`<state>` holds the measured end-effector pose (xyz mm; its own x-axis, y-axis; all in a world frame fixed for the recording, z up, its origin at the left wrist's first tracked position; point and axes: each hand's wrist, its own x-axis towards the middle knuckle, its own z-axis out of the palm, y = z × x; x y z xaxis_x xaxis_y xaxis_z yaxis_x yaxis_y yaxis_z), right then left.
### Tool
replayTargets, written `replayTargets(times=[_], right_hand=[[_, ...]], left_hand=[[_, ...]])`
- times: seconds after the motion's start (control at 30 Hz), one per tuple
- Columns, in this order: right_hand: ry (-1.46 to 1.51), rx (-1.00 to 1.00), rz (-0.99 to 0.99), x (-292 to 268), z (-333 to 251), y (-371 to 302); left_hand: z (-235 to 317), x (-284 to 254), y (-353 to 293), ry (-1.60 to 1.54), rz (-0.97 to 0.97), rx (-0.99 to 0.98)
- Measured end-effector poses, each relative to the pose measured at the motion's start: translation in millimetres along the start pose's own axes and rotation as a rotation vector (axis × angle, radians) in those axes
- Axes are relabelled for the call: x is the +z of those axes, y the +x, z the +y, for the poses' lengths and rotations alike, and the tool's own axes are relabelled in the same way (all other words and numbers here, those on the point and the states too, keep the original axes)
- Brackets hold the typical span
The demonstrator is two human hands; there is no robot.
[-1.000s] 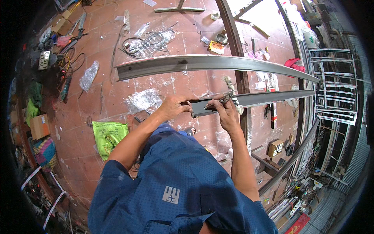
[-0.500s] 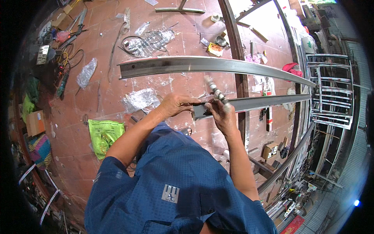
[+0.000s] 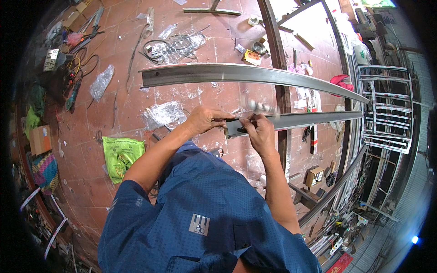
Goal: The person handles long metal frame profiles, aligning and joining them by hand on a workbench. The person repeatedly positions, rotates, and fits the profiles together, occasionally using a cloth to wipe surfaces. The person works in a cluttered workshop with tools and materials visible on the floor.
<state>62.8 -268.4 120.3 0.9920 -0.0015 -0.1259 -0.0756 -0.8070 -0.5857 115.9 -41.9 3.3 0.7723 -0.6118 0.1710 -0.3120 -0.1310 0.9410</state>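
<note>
My left hand (image 3: pixel 207 120) is closed in a pinch at the near end of the lower dark metal profile (image 3: pixel 309 119). A small black piece shows at its fingertips, too little of it to name. Close beside it, my right hand (image 3: pixel 260 132) is closed too, its thumb and finger pressed together over the same profile end. From the top of the right hand sticks out a short rod-like white and dark striped object (image 3: pixel 261 107), smeared by motion. Farther off, a second dark metal profile (image 3: pixel 214 75) runs roughly alongside, touched by neither hand.
Both profiles cross a dark upright beam (image 3: pixel 274 41). On the tiled floor lie a green bag (image 3: pixel 120 157), clear plastic wrap (image 3: pixel 165 116) and a coiled black cable (image 3: pixel 157 51). A white-edged metal frame (image 3: pixel 387 109) stands at the right, a cardboard box (image 3: pixel 314 176) nearer.
The striped object in my right hand has tilted over to the right. My right fingers have turned slightly and drawn closer to the left fingertips. My left hand stays almost in place.
</note>
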Motion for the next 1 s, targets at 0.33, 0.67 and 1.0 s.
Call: replayTargets(times=[0.33,0.67,1.0], right_hand=[[0.065,-0.063,0.128,10.0,-5.4,-9.5],[0.471,0.085,-0.046,11.3,20.2,-12.5],[0.565,0.02,0.058,19.7,22.3,-13.9]], left_hand=[[-1.1,0.9,-1.9,0.049,-0.014,-0.018],[7.2,-5.4,1.7,0.063,0.027,0.016],[123.0,36.3,55.9,-1.064,0.399,-0.441]])
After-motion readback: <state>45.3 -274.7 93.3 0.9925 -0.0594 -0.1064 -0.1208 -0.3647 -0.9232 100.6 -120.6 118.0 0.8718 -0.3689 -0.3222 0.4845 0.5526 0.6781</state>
